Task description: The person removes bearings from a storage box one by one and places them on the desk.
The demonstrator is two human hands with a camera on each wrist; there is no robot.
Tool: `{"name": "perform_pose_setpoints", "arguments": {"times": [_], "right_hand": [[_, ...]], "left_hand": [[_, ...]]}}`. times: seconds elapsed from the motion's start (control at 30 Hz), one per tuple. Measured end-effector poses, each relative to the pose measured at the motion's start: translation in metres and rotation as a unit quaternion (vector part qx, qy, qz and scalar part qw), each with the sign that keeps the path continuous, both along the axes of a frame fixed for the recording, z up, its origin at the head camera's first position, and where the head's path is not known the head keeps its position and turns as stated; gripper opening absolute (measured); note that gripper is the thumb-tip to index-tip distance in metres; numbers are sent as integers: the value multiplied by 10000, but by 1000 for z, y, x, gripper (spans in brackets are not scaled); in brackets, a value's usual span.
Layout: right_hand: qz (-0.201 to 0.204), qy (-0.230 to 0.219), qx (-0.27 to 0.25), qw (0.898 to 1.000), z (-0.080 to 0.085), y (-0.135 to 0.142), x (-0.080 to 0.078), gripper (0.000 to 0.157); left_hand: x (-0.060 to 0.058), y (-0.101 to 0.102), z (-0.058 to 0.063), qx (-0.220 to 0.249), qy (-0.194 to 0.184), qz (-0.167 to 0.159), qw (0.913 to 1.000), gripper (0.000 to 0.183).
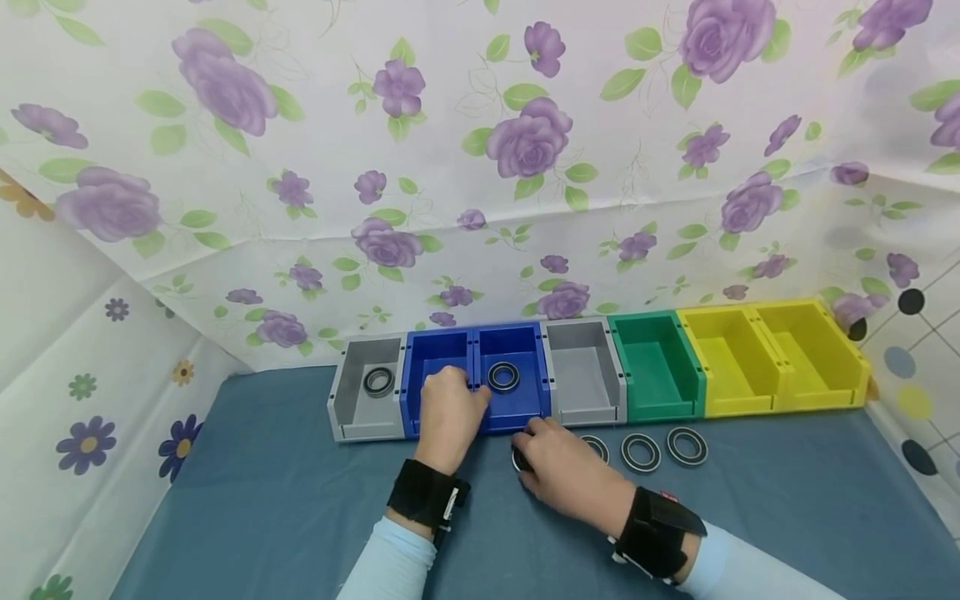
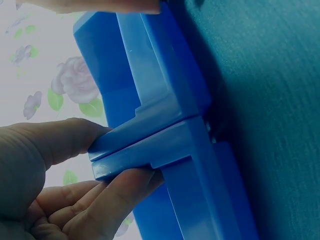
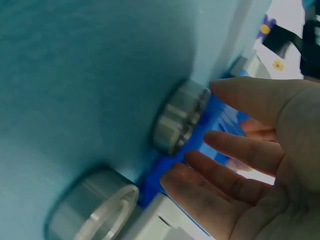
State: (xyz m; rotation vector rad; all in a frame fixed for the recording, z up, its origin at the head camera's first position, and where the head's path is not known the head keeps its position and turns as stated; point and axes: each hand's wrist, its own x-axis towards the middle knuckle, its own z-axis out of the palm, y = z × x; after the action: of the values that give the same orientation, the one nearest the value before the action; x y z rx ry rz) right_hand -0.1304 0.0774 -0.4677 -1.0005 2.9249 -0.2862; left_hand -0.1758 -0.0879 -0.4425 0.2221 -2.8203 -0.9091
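Note:
My left hand [image 1: 450, 417] pinches the adjoining side walls of the left blue bin [image 1: 435, 354] and the right blue bin [image 1: 525, 408]. In the left wrist view its thumb [image 2: 70, 140] presses one wall and the fingers [image 2: 112, 200] the other. One ball bearing [image 1: 503, 377] lies in the right blue bin. Over the table, my right hand [image 1: 573, 475] has its fingers loosely spread about another bearing [image 3: 175, 122], which rests on the cloth. The right wrist view shows the thumb tip right at that bearing's edge, partly hidden in the head view.
More bearings lie in a row on the blue cloth [image 1: 787, 500], one of them [image 1: 641, 452] right of my hand. A grey bin [image 1: 367, 429] at left holds a bearing [image 1: 378, 382]. Grey [image 1: 588, 375], green [image 1: 660, 367] and yellow bins [image 1: 735, 367] continue rightward before a flowered curtain [image 1: 450, 183].

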Motion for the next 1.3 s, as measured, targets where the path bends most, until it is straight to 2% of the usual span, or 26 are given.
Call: {"name": "perform_pose_setpoints", "arguments": {"times": [0.23, 0.37, 0.5, 0.6, 0.77, 0.97, 1.1, 1.13, 1.3], "right_hand": [[-112, 240, -456, 9986, 28, 8, -9, 39], [-452, 553, -710, 9949, 43, 18, -20, 43], [-830, 922, -1028, 9869, 52, 35, -37, 45], [-1190, 976, -1217, 9806, 56, 50, -50, 46], [-1845, 591, -1285, 9726, 55, 71, -67, 51], [-2410, 121, -1009, 9652, 49, 83, -77, 54], [-2641, -224, -915, 9599, 44, 88, -82, 31], [-2683, -322, -938, 9582, 43, 89, -82, 30], [-2814, -539, -1058, 9522, 43, 91, -85, 43]], "left_hand": [[-1, -1, 0, -35, -30, -20, 10000, 23], [-1, -1, 0, -91, 28, -9, 10000, 22], [-1, -2, -1, -103, 137, -32, 9998, 28], [0, -1, -2, -52, 159, -31, 9999, 31], [0, -1, -2, -26, 135, -15, 9999, 29], [-1, 0, -2, -13, 99, 1, 10000, 28], [-1, -1, -1, 17, 56, -9, 10000, 27], [-1, -1, -2, 23, 46, -19, 10000, 28], [0, -1, -1, 36, 20, -35, 10000, 27]]}}
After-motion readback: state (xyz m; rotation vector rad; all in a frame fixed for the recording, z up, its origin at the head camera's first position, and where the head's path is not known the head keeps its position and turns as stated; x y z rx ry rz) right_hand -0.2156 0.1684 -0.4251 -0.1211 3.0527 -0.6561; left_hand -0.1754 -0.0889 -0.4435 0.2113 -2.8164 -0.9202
